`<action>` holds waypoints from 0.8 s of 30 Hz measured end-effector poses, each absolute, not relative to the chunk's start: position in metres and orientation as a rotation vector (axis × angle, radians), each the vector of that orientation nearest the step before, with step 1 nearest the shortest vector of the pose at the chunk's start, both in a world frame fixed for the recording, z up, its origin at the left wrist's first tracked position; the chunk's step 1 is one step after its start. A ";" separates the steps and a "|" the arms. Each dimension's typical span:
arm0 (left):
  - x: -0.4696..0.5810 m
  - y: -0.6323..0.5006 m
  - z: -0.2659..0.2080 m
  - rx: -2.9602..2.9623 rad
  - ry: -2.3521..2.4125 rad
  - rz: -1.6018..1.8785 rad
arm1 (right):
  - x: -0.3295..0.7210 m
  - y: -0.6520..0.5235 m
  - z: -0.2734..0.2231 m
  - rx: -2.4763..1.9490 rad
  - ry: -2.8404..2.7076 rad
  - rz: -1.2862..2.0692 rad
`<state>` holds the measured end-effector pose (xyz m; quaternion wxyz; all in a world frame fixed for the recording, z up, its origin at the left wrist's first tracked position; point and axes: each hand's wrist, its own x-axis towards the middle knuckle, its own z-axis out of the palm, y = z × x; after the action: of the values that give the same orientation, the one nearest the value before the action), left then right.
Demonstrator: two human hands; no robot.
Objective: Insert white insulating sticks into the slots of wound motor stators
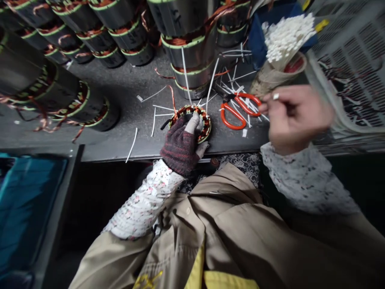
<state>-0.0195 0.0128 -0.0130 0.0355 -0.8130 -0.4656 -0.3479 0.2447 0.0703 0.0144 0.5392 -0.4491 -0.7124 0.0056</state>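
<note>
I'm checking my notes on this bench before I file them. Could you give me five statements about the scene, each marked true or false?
1. The left hand wears a knitted glove. True.

2. The left hand rests on a pair of pliers. False: it holds a copper-wound ring.

3. The right hand is gloved. False: the right hand is bare, with a small white piece at its fingertips.

4. The scissors have orange-red handles. True.

5. Every white tie is bundled in the container. False: besides the bundle in the container, loose ties lie on the bench.
</note>
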 end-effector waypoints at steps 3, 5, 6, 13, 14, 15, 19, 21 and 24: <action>-0.021 0.014 -0.012 -2.539 -1.430 -1.037 | 0.228 0.032 0.009 -0.734 -1.940 0.034; -0.021 0.015 -0.011 -2.555 -1.424 -1.035 | 0.222 0.017 0.000 -0.591 -2.027 0.155; -0.021 0.015 -0.011 -2.560 -1.416 -1.038 | 0.221 0.013 -0.006 -0.549 -2.031 0.192; -0.020 0.013 -0.008 -2.592 -1.469 -1.002 | 0.221 -0.003 -0.018 -0.611 -1.993 0.403; -0.020 0.013 -0.008 -2.585 -1.462 -1.003 | 0.222 -0.005 -0.016 -0.642 -1.990 0.426; -0.020 0.013 -0.008 -2.574 -1.448 -1.009 | 0.222 -0.007 -0.014 -0.675 -1.984 0.446; -0.020 0.016 -0.011 -2.521 -1.417 -1.023 | 0.216 -0.008 -0.007 -0.783 -1.953 0.506; -0.020 0.017 -0.014 -2.499 -1.441 -1.044 | 0.205 -0.001 -0.009 -0.815 -1.935 0.559; -0.019 0.016 -0.019 -2.483 -1.484 -1.149 | 0.184 0.014 -0.017 -0.819 -1.831 0.669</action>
<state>-0.0188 0.0156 -0.0192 0.0143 -0.7977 -0.4768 -0.3691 0.1840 0.0138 -0.0175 0.4914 -0.3374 -0.7542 0.2755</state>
